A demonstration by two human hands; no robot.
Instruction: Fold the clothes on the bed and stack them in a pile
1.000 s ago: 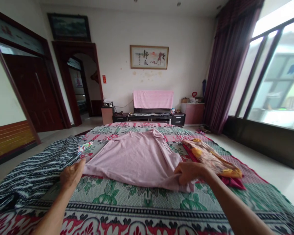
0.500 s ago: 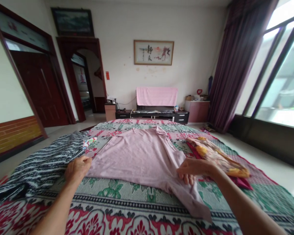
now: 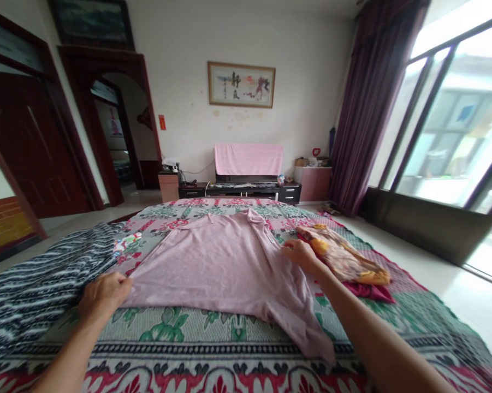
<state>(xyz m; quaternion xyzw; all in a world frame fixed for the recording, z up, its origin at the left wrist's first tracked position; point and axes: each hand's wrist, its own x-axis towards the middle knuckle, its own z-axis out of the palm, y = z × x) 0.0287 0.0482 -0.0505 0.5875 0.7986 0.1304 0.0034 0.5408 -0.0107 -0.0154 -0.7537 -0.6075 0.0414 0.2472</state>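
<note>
A pink shirt lies spread flat on a patterned bed cover, one sleeve trailing toward the near right. My left hand is closed on the shirt's near left corner, pinching the hem. My right hand rests farther up, fingers on the shirt's right side edge, next to a yellow and orange patterned garment.
A black and white striped cloth lies bunched on the left of the bed. A red cloth sits under the yellow garment. Beyond the bed stand a low TV cabinet with a pink towel, doorways at left, and large windows with dark curtains at right.
My right hand let go of the shirt's near right corner and moved up along its right side. The sleeve now lies loose toward me. My left hand stayed at the left corner.
</note>
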